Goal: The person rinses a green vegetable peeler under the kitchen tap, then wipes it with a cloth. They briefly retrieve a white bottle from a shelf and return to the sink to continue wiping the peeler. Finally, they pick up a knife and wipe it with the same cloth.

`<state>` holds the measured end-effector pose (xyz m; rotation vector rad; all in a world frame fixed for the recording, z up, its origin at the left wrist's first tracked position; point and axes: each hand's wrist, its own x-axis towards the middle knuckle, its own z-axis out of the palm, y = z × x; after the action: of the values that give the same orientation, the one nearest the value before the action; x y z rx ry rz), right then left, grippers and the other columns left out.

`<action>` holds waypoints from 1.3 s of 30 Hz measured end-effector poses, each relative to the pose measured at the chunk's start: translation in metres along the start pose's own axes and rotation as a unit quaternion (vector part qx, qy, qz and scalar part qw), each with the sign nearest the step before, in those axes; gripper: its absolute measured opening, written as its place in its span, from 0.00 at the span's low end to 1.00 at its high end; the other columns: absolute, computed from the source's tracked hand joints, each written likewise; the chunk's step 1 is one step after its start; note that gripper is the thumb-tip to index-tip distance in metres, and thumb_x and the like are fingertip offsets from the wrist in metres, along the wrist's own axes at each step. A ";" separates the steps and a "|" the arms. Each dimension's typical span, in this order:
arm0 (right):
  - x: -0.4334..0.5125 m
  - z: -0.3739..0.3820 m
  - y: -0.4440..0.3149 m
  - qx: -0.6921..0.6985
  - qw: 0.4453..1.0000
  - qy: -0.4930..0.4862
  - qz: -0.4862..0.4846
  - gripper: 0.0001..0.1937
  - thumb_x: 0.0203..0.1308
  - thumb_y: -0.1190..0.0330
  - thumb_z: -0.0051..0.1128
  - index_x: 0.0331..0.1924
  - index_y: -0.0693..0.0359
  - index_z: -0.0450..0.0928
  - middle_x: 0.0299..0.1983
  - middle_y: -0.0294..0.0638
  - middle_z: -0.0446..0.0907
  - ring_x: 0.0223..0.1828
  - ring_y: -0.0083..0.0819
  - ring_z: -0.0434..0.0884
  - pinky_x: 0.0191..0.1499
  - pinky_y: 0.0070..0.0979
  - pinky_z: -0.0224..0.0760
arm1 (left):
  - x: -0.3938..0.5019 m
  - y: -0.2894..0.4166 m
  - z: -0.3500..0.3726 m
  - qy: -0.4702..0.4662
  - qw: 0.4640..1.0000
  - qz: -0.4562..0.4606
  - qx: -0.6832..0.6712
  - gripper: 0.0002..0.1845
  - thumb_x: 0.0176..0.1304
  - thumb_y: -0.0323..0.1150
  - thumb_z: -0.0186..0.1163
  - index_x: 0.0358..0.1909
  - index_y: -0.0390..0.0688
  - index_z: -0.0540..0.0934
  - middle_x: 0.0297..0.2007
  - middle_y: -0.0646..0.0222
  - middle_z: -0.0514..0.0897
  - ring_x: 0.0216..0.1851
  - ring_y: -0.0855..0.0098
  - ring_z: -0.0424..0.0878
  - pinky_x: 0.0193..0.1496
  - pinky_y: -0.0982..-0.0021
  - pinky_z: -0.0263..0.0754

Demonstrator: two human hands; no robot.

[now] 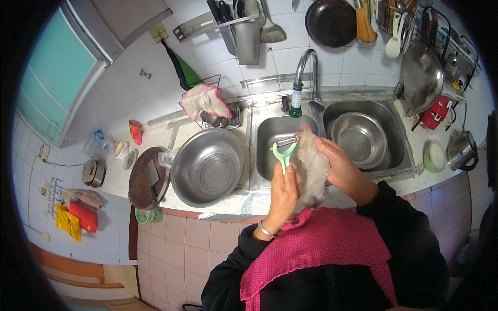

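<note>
A green-handled Y-shaped peeler is held upright in my left hand, its metal blade end pointing up over the left sink basin. My right hand grips a crumpled, whitish cloth with a pink edge, which hangs down beside the peeler. The peeler's head is touching or very close to the cloth's left side. Behind both hands is the left basin of a steel double sink. A curved faucet with a green-tipped nozzle stands above it.
A steel bowl sits in the right basin. Left of the sink are a large metal basin and a round cutting board with a cleaver. Another cloth hangs on a wire rack. A kettle stands far right.
</note>
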<state>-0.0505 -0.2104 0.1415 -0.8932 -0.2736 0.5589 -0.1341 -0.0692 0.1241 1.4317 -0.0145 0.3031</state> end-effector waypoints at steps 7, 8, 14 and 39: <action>-0.008 0.011 0.004 0.033 0.989 -0.117 0.083 0.16 0.69 0.69 0.49 0.56 0.69 0.72 0.51 0.41 0.77 0.52 0.22 0.75 0.54 0.22 0.70 | -0.003 -0.002 -0.002 -0.063 0.996 -0.055 -0.003 0.15 0.76 0.42 0.38 0.38 0.42 0.67 0.16 0.74 0.65 0.11 0.82 0.59 0.13 0.79 0.55; -0.006 0.013 0.008 -0.029 0.994 -0.069 0.075 0.16 0.68 0.69 0.51 0.55 0.69 0.73 0.47 0.39 0.79 0.49 0.22 0.77 0.52 0.21 0.70 | -0.001 -0.001 -0.005 -0.091 0.994 -0.066 -0.007 0.16 0.76 0.43 0.38 0.38 0.42 0.67 0.16 0.74 0.65 0.11 0.81 0.59 0.13 0.79 0.56; 0.000 0.010 0.008 -0.233 0.972 0.003 -0.039 0.14 0.70 0.70 0.47 0.54 0.67 0.74 0.36 0.34 0.80 0.36 0.18 0.79 0.38 0.16 0.72 | -0.003 -0.001 -0.005 -0.119 0.951 -0.215 -0.190 0.17 0.75 0.45 0.39 0.41 0.41 0.69 0.21 0.71 0.70 0.14 0.78 0.64 0.17 0.77 0.62; 0.008 0.006 0.019 -0.095 0.991 0.055 -0.071 0.10 0.70 0.68 0.47 0.49 0.63 0.74 0.39 0.35 0.78 0.42 0.18 0.75 0.47 0.20 0.69 | 0.010 -0.038 -0.019 -0.075 0.991 -0.007 0.111 0.23 0.75 0.47 0.38 0.57 0.39 0.69 0.39 0.66 0.78 0.41 0.74 0.75 0.44 0.73 0.69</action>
<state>-0.0532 -0.1922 0.1296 -1.0764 -0.2925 0.3534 -0.1191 -0.0529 0.0866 1.6728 -0.0972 0.1887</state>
